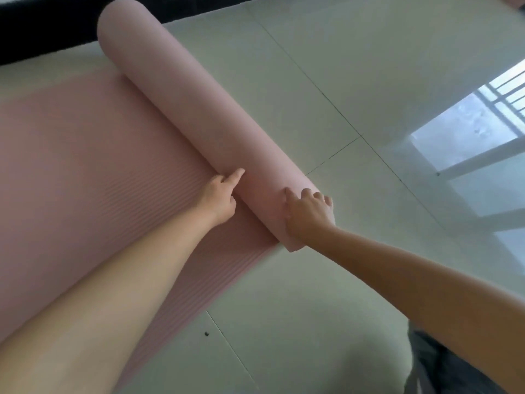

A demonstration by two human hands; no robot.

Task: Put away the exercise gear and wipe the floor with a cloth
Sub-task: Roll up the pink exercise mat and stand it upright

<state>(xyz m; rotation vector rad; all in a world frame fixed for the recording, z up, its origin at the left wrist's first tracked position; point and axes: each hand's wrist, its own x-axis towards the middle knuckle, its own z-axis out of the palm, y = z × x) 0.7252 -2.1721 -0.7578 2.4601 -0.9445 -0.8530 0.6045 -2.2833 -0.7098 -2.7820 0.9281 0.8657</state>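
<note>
A pink ribbed exercise mat [71,166] lies on the pale tiled floor, partly rolled into a thick tube [181,89] that runs from the upper left down to the centre. My left hand [220,199] presses against the roll where it meets the flat part, fingers pointing at it. My right hand [309,214] is curled over the near end of the roll, gripping it. No cloth is in view.
Glossy light floor tiles [355,81] stretch to the right, with a window reflection [483,123] on them. A dark band [34,38] runs along the top left edge. A small dark speck [206,333] lies on the floor near the mat. Grey clothing [443,371] shows at bottom right.
</note>
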